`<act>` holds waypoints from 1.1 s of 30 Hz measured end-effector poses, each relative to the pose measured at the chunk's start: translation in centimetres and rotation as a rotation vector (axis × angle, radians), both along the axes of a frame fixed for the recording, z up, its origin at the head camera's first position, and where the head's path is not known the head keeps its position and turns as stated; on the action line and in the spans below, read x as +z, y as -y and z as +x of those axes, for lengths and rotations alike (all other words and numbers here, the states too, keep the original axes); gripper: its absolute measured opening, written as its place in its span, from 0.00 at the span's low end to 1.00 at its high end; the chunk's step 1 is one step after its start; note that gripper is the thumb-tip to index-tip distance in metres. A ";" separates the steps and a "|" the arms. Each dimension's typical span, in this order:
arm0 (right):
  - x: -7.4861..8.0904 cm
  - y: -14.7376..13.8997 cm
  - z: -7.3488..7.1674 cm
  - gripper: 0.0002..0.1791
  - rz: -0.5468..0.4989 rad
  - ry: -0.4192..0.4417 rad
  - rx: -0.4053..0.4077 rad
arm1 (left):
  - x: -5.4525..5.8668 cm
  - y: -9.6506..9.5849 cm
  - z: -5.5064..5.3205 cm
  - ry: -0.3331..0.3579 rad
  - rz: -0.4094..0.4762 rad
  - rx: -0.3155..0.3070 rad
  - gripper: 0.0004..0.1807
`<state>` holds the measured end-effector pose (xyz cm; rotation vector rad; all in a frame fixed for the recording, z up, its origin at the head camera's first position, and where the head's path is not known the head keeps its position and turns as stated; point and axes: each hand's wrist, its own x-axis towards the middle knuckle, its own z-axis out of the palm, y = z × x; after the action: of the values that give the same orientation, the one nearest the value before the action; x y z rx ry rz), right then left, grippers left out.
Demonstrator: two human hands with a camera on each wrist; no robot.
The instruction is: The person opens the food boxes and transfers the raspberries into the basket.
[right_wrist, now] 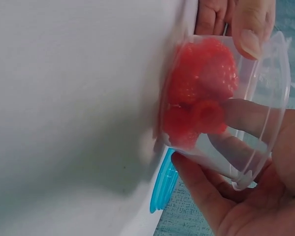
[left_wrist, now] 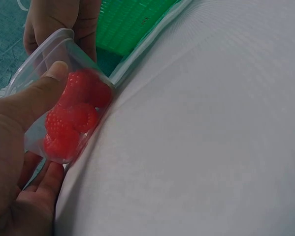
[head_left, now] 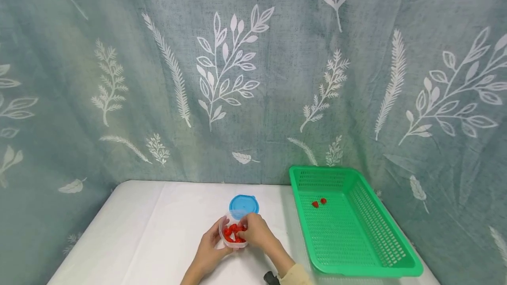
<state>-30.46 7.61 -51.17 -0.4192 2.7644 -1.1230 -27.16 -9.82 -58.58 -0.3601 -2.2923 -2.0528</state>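
One left hand at lower centre of the head view, thumb along the near wall and fingers round the far left side of a clear tub – a curled hold on the plastic, with no gap for opening wider. Inside the tub, bunched low, several red raspberries. Just behind, on the white table and partly hidden by the tub's rim, a blue lid. Next, the right hand, fingertips dipped into the tub and touching a berry; impossible to tell a firm pinch from a mere touch. At lower right, a green basket, with two loose raspberries towards its upper left. Possible trouble: a bruised berry from too hard a squeeze, or a dropped one from too shallow a grasp; a tipped tub from knuckles catching its rim – only one hand to steady it; a skidding lid from any backward push.
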 end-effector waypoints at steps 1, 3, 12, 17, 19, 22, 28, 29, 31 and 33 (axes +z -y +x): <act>-0.1 0.0 0.2 0.07 -0.006 0.012 0.000 | 0.0 0.0 0.3 0.006 -0.001 0.002 0.48; -0.3 0.1 0.5 0.07 -0.017 0.021 -0.001 | 0.0 0.2 0.7 0.011 -0.013 0.007 0.48; -0.7 0.4 1.0 0.07 -0.040 0.005 0.001 | 0.5 0.6 1.6 0.028 -0.011 0.015 0.48; -0.3 0.3 0.8 0.08 -0.034 0.008 -0.002 | 0.5 0.5 1.1 0.008 -0.008 0.013 0.48; -0.2 0.3 0.6 0.08 -0.027 0.010 0.000 | 0.5 0.4 0.9 0.019 -0.008 0.012 0.48; -0.2 0.2 0.4 0.08 -0.020 0.017 -0.003 | 0.5 0.3 0.8 0.035 -0.006 0.008 0.49; -0.3 -0.1 0.0 0.07 -0.031 0.026 -0.006 | 0.6 0.2 0.4 0.031 -0.009 -0.006 0.49; -0.3 -0.1 -0.1 0.07 -0.031 0.027 -0.005 | 0.5 0.2 0.3 0.030 -0.009 -0.008 0.49; -0.3 -0.3 -0.1 0.08 -0.036 0.028 -0.009 | 0.4 0.1 0.2 0.028 0.000 -0.015 0.49; -0.2 -0.4 -0.2 0.08 -0.040 0.025 -0.020 | 0.3 -0.1 0.0 0.027 0.005 -0.022 0.49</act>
<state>-30.61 8.01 -51.42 -0.3800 2.7354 -1.1810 -27.18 -9.77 -58.31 -0.3616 -2.3086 -2.0859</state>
